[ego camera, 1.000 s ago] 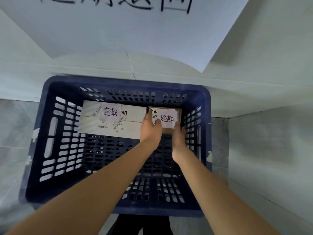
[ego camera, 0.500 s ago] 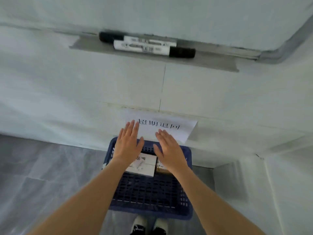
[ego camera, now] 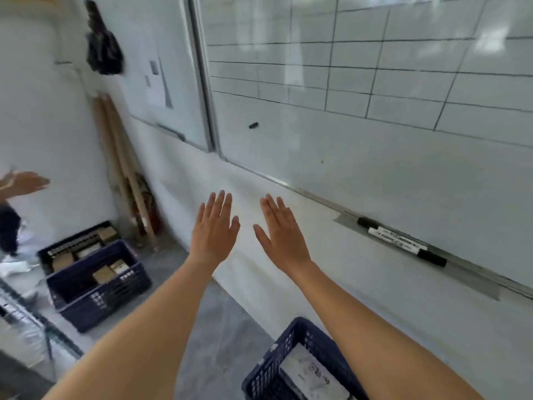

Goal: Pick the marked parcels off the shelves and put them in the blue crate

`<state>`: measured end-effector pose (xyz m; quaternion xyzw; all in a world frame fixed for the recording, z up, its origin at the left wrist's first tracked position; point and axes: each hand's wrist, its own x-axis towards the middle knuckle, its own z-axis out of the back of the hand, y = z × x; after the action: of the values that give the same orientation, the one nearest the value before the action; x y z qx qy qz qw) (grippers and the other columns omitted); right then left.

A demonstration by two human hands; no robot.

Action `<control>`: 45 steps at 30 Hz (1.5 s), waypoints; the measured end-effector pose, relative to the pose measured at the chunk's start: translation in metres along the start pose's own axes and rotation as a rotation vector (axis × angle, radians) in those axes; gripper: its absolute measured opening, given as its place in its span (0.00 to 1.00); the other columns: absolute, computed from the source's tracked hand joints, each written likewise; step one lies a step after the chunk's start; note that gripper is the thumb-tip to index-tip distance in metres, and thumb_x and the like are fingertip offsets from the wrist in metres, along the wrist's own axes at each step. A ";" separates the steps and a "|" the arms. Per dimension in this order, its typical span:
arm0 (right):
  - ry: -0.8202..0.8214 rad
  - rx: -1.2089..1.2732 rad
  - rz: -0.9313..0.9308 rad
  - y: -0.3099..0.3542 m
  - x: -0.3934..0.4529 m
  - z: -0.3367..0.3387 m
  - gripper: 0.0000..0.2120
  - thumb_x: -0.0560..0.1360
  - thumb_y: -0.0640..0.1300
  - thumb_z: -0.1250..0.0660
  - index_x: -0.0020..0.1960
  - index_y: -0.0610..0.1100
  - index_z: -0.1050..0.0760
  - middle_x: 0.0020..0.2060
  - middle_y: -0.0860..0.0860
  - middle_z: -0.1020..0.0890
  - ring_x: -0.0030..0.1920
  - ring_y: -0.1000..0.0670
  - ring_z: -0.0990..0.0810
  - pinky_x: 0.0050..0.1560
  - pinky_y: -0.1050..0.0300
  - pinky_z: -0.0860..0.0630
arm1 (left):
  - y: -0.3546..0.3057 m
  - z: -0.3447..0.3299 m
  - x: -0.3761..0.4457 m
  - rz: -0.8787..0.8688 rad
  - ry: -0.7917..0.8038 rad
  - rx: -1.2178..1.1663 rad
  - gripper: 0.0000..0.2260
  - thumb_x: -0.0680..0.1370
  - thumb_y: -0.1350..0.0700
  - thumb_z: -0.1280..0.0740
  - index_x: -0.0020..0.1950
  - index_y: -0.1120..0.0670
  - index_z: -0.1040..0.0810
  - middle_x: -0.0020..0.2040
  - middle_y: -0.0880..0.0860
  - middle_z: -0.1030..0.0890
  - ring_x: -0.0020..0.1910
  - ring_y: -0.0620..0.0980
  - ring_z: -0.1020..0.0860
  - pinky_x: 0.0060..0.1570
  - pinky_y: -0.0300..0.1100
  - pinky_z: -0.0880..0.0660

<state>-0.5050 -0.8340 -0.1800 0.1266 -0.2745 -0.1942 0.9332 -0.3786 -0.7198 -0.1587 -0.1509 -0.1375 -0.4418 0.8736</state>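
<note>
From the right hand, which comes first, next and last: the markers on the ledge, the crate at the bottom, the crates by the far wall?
From the right hand:
1. Markers, to its right on the whiteboard ledge.
2. Blue crate, below, near the wearer's feet.
3. Crates by the far wall, far left on the floor.

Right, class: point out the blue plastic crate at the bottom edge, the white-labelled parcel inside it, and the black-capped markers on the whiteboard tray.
Blue plastic crate (ego camera: 284, 346), head view, left rim.
White-labelled parcel (ego camera: 313, 372), head view, label.
Black-capped markers (ego camera: 399, 241), head view, white barrels.

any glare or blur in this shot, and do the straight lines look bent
Head view: window glare washes over the whiteboard; the other person's hand at the left edge is motion-blurred; wide-angle distortion bows the whiteboard frame; both hands, left and right, stay fairly sharp.
</note>
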 end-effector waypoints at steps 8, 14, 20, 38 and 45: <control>0.097 0.147 0.376 0.211 0.028 -0.020 0.33 0.83 0.58 0.51 0.80 0.42 0.58 0.80 0.46 0.57 0.79 0.46 0.60 0.78 0.48 0.61 | 0.126 0.148 -0.130 0.463 -0.171 0.279 0.29 0.82 0.43 0.55 0.80 0.57 0.54 0.80 0.56 0.52 0.79 0.52 0.55 0.77 0.48 0.58; 0.156 0.213 0.672 0.374 -0.015 -0.041 0.34 0.83 0.59 0.55 0.79 0.40 0.62 0.79 0.44 0.60 0.79 0.46 0.62 0.77 0.51 0.63 | 0.205 0.247 -0.279 0.786 -0.220 0.505 0.32 0.81 0.41 0.61 0.80 0.59 0.53 0.80 0.57 0.51 0.79 0.54 0.53 0.77 0.52 0.54; 0.216 0.293 0.886 0.539 -0.063 -0.061 0.34 0.83 0.59 0.54 0.80 0.40 0.61 0.80 0.44 0.58 0.79 0.44 0.61 0.78 0.48 0.60 | 0.275 0.330 -0.414 0.984 -0.254 0.646 0.31 0.82 0.41 0.59 0.80 0.58 0.55 0.80 0.57 0.54 0.79 0.54 0.56 0.77 0.51 0.56; 0.356 0.444 1.261 0.900 -0.193 -0.146 0.35 0.81 0.62 0.60 0.80 0.43 0.62 0.79 0.46 0.60 0.79 0.46 0.63 0.78 0.47 0.61 | 0.443 0.453 -0.679 1.382 -0.233 0.887 0.33 0.80 0.39 0.63 0.79 0.57 0.59 0.80 0.56 0.56 0.79 0.53 0.59 0.77 0.49 0.61; 0.344 0.500 1.362 1.018 -0.182 -0.181 0.34 0.82 0.60 0.56 0.80 0.44 0.62 0.79 0.47 0.60 0.79 0.46 0.63 0.77 0.48 0.63 | 0.523 0.492 -0.713 1.437 -0.248 0.928 0.31 0.81 0.40 0.57 0.79 0.56 0.59 0.80 0.54 0.56 0.78 0.51 0.59 0.77 0.49 0.59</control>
<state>-0.2457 0.1763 -0.0631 0.1656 -0.1781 0.5180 0.8201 -0.4133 0.2851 -0.0479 0.1237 -0.2695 0.3381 0.8932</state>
